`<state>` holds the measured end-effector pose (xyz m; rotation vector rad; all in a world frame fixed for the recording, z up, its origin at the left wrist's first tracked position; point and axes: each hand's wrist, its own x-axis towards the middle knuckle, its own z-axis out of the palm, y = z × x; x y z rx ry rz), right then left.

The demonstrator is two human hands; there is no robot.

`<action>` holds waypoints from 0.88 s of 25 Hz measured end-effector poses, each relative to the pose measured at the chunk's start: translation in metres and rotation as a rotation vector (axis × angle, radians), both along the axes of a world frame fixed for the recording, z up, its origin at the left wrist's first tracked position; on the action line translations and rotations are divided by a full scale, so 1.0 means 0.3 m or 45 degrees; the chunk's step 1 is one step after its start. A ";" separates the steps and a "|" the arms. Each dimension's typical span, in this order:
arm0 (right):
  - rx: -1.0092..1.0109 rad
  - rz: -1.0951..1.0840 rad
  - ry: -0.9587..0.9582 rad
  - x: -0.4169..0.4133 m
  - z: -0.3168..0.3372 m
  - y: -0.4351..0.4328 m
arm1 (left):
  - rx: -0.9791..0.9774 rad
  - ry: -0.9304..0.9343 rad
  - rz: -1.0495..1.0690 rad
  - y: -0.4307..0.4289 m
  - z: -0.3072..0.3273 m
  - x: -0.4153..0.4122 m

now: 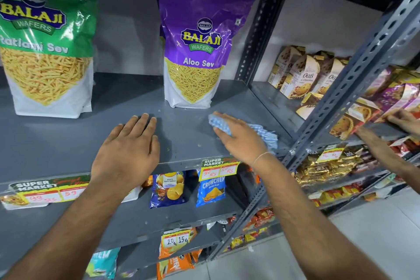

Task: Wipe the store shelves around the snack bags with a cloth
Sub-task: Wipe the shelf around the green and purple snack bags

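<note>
Grey slotted-angle metal racking (354, 79), perforated uprights, two bays side by side. Plain grey back wall (127, 29) behind shelves. Pale tiled floor (375, 234) at lower right. Even indoor light, soft shadows.

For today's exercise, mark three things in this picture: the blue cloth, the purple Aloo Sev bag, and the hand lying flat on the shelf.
blue cloth (266, 135), head view, bunched part right of the hand.
purple Aloo Sev bag (200, 52), head view, front label.
left hand (129, 150), head view, back of the hand.
</note>
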<state>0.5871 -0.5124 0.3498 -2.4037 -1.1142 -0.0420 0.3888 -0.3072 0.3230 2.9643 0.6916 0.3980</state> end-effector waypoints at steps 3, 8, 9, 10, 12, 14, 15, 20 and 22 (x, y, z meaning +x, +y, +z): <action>-0.024 0.201 -0.163 -0.159 -0.014 0.005 | -0.013 0.026 0.005 -0.008 0.003 0.006; 0.201 0.253 0.188 -0.203 0.013 0.008 | 0.039 0.053 -0.009 -0.001 0.007 -0.012; 0.347 0.143 0.263 -0.164 0.038 0.003 | 0.021 0.057 -0.012 -0.002 0.008 -0.012; 0.484 0.008 0.272 -0.111 0.065 -0.004 | -0.003 0.056 -0.010 -0.003 0.009 -0.010; 0.534 -0.219 0.219 0.012 0.110 -0.024 | -0.022 0.048 -0.004 -0.006 0.009 -0.002; 0.326 -0.305 0.197 0.113 0.114 -0.027 | -0.021 0.044 -0.010 -0.003 0.009 0.000; 0.193 -0.302 0.195 0.140 0.094 -0.022 | -0.014 0.041 -0.011 -0.003 0.009 -0.003; -0.011 -0.137 -0.001 0.013 0.006 0.014 | 0.003 0.059 0.008 -0.009 0.009 -0.003; 0.040 0.012 -0.078 -0.101 -0.009 0.031 | 0.037 0.079 0.022 -0.012 0.012 0.000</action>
